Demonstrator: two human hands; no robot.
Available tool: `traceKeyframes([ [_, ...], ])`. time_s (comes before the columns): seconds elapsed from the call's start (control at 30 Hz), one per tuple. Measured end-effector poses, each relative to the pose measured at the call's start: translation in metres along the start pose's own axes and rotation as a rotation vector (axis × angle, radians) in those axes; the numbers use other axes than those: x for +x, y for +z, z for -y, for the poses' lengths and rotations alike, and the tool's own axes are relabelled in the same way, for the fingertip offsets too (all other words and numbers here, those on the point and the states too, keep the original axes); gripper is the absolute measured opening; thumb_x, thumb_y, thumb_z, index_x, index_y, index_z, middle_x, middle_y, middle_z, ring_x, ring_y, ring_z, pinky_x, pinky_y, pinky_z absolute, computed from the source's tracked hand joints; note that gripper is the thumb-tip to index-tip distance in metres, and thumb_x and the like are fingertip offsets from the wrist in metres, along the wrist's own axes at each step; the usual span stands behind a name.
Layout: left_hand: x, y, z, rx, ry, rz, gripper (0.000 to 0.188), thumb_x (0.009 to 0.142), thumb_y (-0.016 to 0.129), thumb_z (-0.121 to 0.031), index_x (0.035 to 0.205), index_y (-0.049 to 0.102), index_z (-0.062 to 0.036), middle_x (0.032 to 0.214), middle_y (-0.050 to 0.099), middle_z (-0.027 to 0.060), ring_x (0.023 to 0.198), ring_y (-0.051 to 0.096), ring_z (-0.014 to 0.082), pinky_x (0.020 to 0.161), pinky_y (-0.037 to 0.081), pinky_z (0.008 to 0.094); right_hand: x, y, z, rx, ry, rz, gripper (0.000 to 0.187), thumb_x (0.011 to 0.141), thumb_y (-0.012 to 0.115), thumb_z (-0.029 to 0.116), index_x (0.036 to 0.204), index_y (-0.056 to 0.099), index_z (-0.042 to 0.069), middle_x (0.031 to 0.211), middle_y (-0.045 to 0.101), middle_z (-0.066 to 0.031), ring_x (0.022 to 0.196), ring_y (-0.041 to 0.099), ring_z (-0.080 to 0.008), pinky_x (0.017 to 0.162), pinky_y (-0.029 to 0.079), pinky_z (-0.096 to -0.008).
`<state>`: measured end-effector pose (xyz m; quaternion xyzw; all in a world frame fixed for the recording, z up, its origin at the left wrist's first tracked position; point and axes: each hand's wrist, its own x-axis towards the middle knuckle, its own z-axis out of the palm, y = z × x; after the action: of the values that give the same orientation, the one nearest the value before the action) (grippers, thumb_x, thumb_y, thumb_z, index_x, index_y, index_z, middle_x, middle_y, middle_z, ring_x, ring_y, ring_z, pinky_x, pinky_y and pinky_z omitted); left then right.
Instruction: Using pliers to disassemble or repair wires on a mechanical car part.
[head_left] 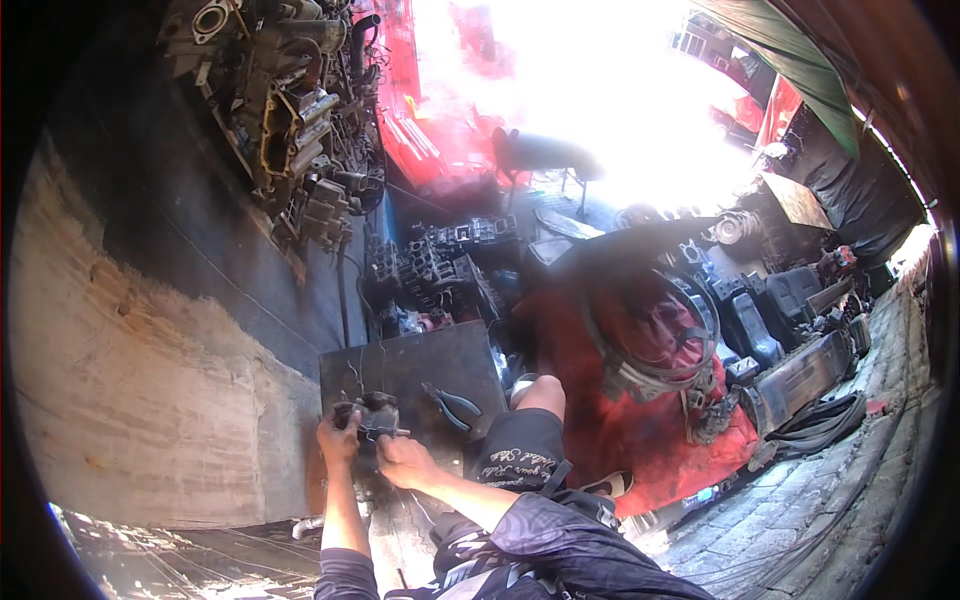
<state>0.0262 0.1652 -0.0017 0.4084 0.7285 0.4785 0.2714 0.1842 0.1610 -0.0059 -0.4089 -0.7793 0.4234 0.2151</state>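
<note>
A dark, greasy mechanical part [378,408] with thin wires rising from it sits at the near left of a dark flat board [455,350]. My left hand [338,440] is closed around the left side of this part. Just to the right, my right hand [408,463] is closed in a fist against the part's near side; what its fingers hold is hidden. Pliers with blue-grey handles [458,408] lie on the board, to the right of the part and apart from both hands.
Engine parts [300,130] hang on the wall at far left. More engine blocks [430,255] stand beyond the board. On the right, a red sheet [560,340] carries a large ring of dark hose [715,330]. Coiled black cable [825,425] lies on the paving.
</note>
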Motion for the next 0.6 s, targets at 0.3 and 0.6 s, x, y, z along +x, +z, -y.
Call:
traceKeyframes([
  [0.3, 0.004, -0.009, 0.007, 0.257, 0.2, 0.142, 0.024, 0.082, 0.063, -0.019, 0.1, 0.067, -0.0042, 0.095, 0.067, 0.0155, 0.09, 0.064, 0.0304, 0.081, 0.049, 0.0356, 0.034, -0.013, -0.013, 0.258, 0.011, -0.051, 0.019, 0.086, 0.054, 0.016, 0.093, 0.064, 0.001, 0.076, 0.063, -0.0228, 0.067, 0.063, -0.0289, 0.062, 0.048, -0.0402],
  [0.6, 0.03, -0.034, -0.044, 0.868, 0.719, 0.66, 0.031, 0.075, 0.064, -0.011, 0.106, 0.064, -0.0126, 0.123, 0.056, 0.0081, 0.118, 0.049, 0.0293, 0.104, 0.035, 0.0439, 0.065, -0.066, 0.004, 0.176, 0.162, 0.292, 0.029, 0.081, 0.062, 0.031, 0.09, 0.068, 0.004, 0.083, 0.066, -0.0198, 0.081, 0.064, -0.0357, 0.071, 0.05, -0.0392],
])
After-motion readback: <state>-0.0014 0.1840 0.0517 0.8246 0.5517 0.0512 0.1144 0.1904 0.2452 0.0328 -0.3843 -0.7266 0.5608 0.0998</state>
